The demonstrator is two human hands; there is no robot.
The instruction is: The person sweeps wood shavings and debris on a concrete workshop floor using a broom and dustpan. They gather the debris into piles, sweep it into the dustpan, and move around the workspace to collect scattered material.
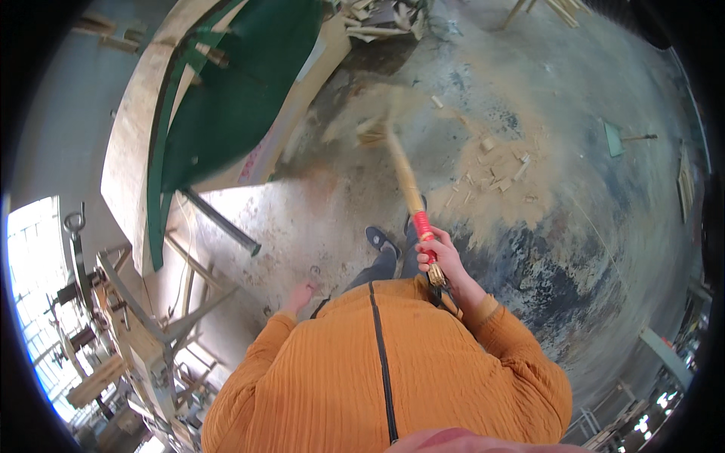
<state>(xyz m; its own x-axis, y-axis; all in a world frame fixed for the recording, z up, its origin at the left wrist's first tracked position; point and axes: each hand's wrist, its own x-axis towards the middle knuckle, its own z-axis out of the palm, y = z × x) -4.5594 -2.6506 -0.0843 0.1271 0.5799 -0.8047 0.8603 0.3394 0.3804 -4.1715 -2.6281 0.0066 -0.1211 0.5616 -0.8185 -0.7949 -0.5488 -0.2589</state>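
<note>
My right hand (440, 255) is closed round the red-wrapped handle of a straw broom (405, 170). The broom slants forward and away from me, its far end smeared by motion over the dusty floor. To the right of its bristles lies a pile of sawdust (472, 211) with several small wood offcuts (495, 177) in it. My left hand (303, 293) hangs low by my left side, away from the broom; its fingers are too blurred to make out.
At the far left stands a large machine with a green body (242, 83) and a pale wooden top (136, 143). A scrap heap (385, 19) is at the back. A green dustpan (613, 140) rests on the floor at right. Wooden frames (143, 340) crowd the near left.
</note>
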